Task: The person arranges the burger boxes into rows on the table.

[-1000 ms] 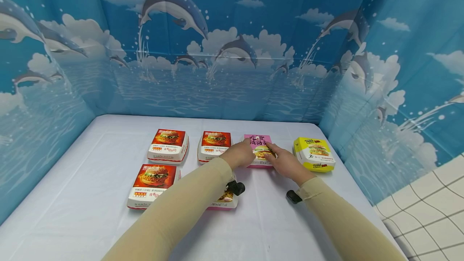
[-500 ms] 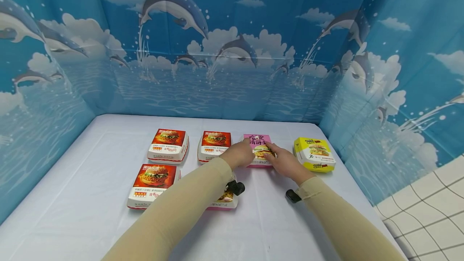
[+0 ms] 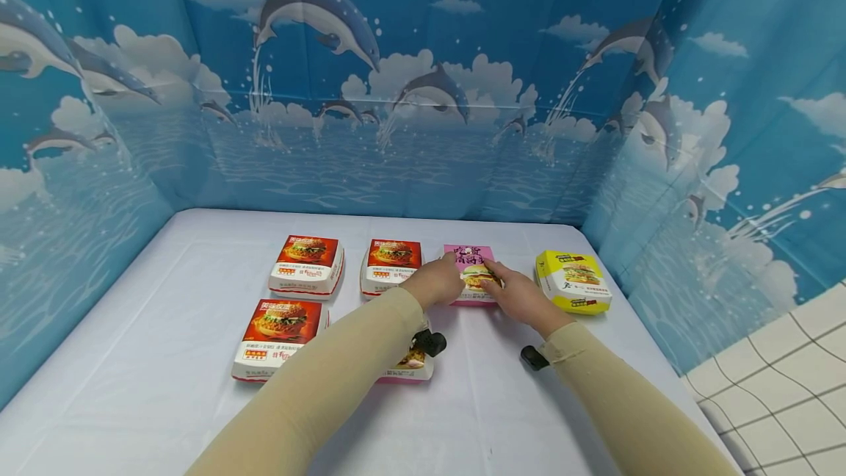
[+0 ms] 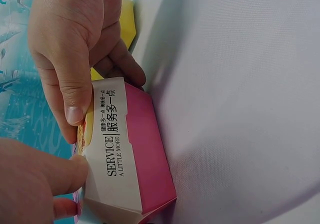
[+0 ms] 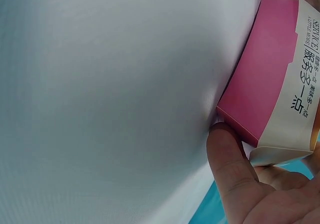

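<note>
A pink burger box (image 3: 474, 279) lies on the white table in the head view, with a burger picture on its lid. My left hand (image 3: 435, 281) grips its left side, and my right hand (image 3: 525, 300) holds its right side. Up close in the left wrist view, the box's white-and-pink side (image 4: 112, 149) faces the camera, with the right hand (image 4: 75, 49) at the far end and the left hand (image 4: 35, 179) at the near end. From the right wrist, the right hand (image 5: 245, 179) is seen at a box corner; much of its grip is hidden.
To the left lie red-and-white burger boxes (image 3: 307, 265), (image 3: 391, 267), (image 3: 280, 338). My left forearm (image 3: 330, 380) partly covers another pink-edged box (image 3: 411, 366). A yellow burger box (image 3: 573, 281) stands right of my right hand. Dolphin-print curtains (image 3: 423, 160) enclose the table's back and sides.
</note>
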`<action>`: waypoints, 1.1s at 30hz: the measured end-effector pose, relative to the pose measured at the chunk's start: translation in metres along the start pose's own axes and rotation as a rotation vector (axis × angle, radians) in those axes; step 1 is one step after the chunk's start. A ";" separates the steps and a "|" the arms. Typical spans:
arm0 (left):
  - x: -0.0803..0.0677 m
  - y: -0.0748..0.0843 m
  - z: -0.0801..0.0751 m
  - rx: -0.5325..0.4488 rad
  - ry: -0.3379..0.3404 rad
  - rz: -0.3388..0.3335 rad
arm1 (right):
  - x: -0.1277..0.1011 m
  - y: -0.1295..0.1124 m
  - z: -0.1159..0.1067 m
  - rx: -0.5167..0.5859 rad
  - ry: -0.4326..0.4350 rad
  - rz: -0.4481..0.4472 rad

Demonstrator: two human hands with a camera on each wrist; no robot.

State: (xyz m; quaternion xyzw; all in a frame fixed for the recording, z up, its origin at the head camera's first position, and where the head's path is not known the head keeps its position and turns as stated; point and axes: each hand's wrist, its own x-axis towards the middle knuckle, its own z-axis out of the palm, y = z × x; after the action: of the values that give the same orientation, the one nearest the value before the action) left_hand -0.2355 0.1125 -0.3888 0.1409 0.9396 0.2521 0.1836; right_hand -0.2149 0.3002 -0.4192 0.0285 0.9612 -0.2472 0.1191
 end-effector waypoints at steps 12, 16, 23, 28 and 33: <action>0.004 -0.002 0.002 -0.008 -0.003 -0.004 | 0.000 0.001 0.001 -0.004 0.007 -0.009; 0.005 -0.003 0.002 -0.014 -0.004 -0.004 | 0.000 0.000 0.001 0.005 0.005 -0.002; 0.005 -0.003 0.002 -0.011 -0.004 -0.008 | 0.000 0.001 0.000 -0.003 0.000 -0.005; 0.005 -0.003 0.003 0.002 -0.002 0.001 | 0.000 0.001 0.000 0.003 0.000 -0.001; 0.006 -0.003 0.004 -0.002 -0.003 -0.006 | 0.001 0.001 0.000 0.008 0.002 -0.002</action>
State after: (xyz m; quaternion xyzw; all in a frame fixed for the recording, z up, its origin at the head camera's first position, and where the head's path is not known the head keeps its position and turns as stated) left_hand -0.2400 0.1139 -0.3948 0.1385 0.9395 0.2520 0.1859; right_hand -0.2158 0.3007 -0.4199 0.0286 0.9603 -0.2512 0.1177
